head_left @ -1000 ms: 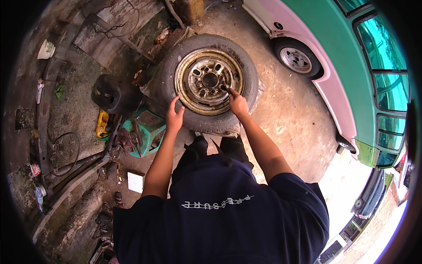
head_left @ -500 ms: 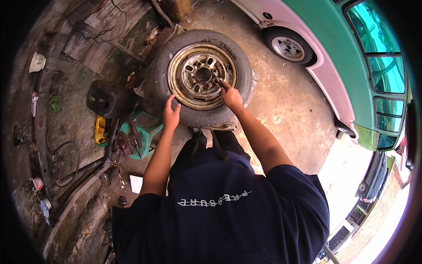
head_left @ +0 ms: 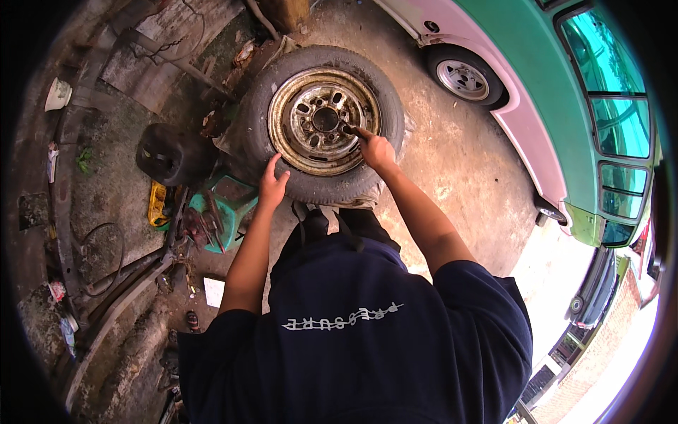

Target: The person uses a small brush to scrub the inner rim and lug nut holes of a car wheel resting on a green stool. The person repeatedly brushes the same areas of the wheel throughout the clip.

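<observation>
A wheel lies flat in front of me, a worn dark tyre point(head_left: 258, 113) around a rusty, dirty metal rim point(head_left: 282, 106) with a round centre hole and several slots. In my right hand point(head_left: 378, 153) is a short dark tool point(head_left: 354, 131), its far end against the rim just right of the centre hole. Its exact kind is too small to make out. My left hand point(head_left: 272, 182) is at the rim's near left edge, finger and thumb apart, a fingertip at the metal lip. Nothing is held in it.
Left of the wheel are a dark rounded container point(head_left: 166, 155), a yellow object point(head_left: 157, 205) and a green plastic stool point(head_left: 229, 230) with metal pieces on it. A green and pink van point(head_left: 508, 71) stands at the right. Bent metal bars point(head_left: 127, 304) lie far left.
My right hand has moved slightly to the right and nearer to me, with the tool still at the rim. My left hand has hardly moved.
</observation>
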